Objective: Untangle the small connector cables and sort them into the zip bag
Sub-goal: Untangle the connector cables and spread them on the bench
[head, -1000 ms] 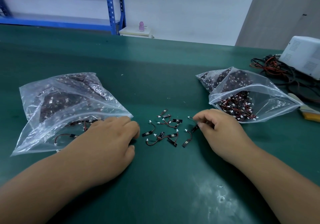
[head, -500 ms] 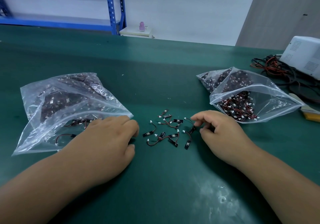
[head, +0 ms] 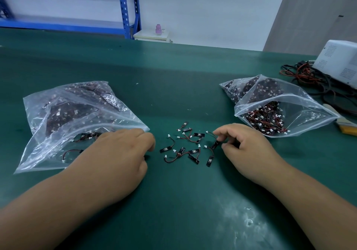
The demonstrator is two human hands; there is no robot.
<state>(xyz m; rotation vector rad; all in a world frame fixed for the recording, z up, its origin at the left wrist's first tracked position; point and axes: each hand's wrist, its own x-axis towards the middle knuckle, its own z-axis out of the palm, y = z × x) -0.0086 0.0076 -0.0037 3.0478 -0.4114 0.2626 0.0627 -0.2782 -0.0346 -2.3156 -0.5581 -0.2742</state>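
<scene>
My left hand (head: 116, 153) lies palm down on the counter (head: 183, 201), fingers together and loosely bent, thumb tucked alongside, gripping nothing that I can see. My right hand (head: 245, 149) rests low, its fingers curled, with forefinger and thumb pinching one end of a cable (head: 214, 145). Both forearms are bare and angle in from the lower corners.

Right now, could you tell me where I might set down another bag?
Bare mat beyond the loose cables between left bag and right bag, and the scuffed patch nearest you. Crowded around those cables and by the wire tangle.
</scene>
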